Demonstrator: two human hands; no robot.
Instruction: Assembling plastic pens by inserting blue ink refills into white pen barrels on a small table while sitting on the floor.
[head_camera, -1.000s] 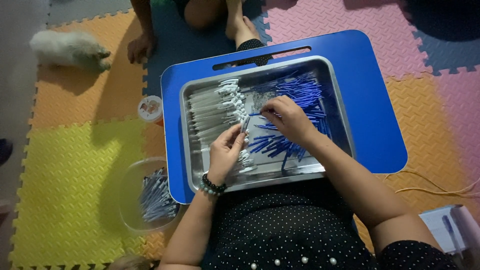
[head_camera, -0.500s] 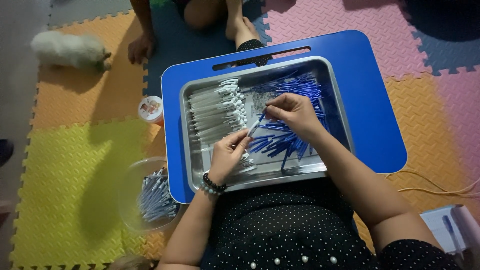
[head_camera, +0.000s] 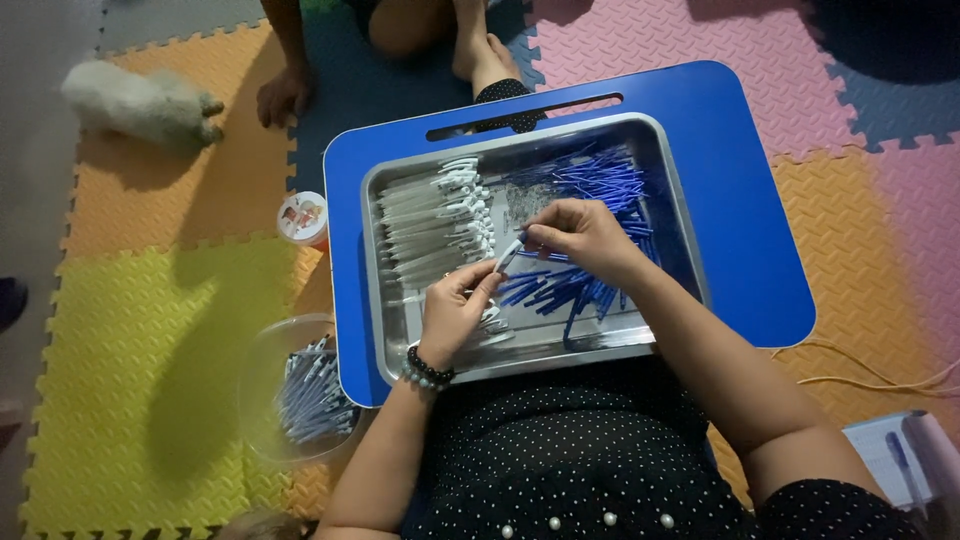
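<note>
Left hand: your left hand pinches the white pen barrel at its lower end.
Right hand: your right hand grips the barrel's upper end, fingers closed.
Pen barrel: held over the middle of the steel tray; light, stiff, smooth plastic, likely slippery, so hold near its ends.
Surroundings: white barrels at 10 o'clock, blue refills at 2 o'clock, bowl of pens at 8 o'clock.
</note>
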